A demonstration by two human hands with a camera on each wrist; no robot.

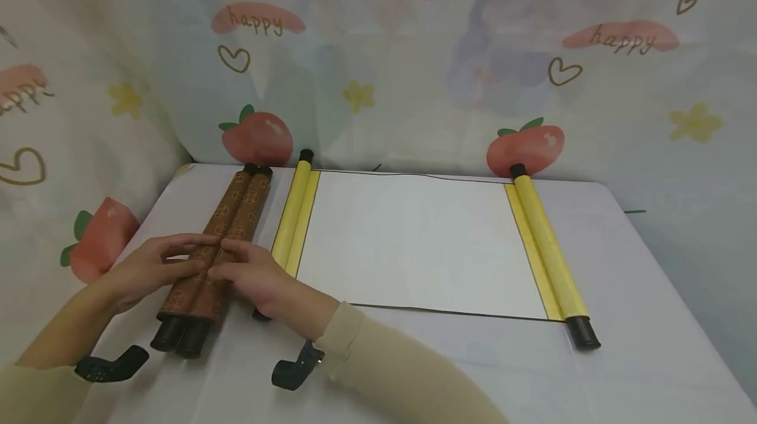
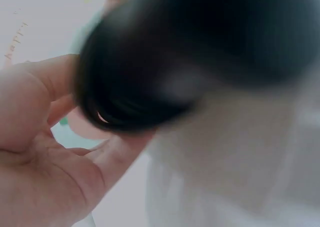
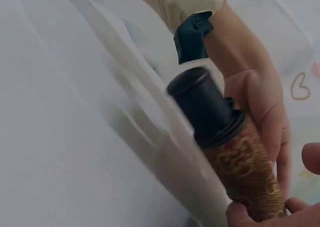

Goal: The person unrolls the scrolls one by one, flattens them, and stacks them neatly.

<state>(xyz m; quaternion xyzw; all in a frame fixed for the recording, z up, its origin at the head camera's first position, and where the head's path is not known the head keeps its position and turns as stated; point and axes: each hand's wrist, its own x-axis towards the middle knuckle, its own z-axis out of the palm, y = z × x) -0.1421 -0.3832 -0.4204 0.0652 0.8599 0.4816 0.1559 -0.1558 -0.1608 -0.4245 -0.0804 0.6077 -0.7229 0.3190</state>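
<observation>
A brown scroll (image 1: 236, 207) with a gold flower pattern lies at the left of the table, wound into two rolls side by side. Black knobs (image 1: 180, 335) stick out at its near end; one black knob (image 3: 200, 99) looms close in the right wrist view. My left hand (image 1: 144, 269) holds the left roll near its middle, thumb nearer me than the fingers. My right hand (image 1: 260, 279) grips the right roll opposite, the fingertips of both hands almost meeting. In the left wrist view a blurred black knob (image 2: 135, 72) hides part of the left hand (image 2: 45, 152).
A second scroll lies unrolled to the right, its white sheet (image 1: 414, 240) between a left yellow roller (image 1: 292, 207) and a right yellow roller (image 1: 550, 246). The white-covered table (image 1: 473, 371) meets a printed cloth backdrop (image 1: 408, 62). Black wrist mounts (image 1: 112, 365) sit at both wrists.
</observation>
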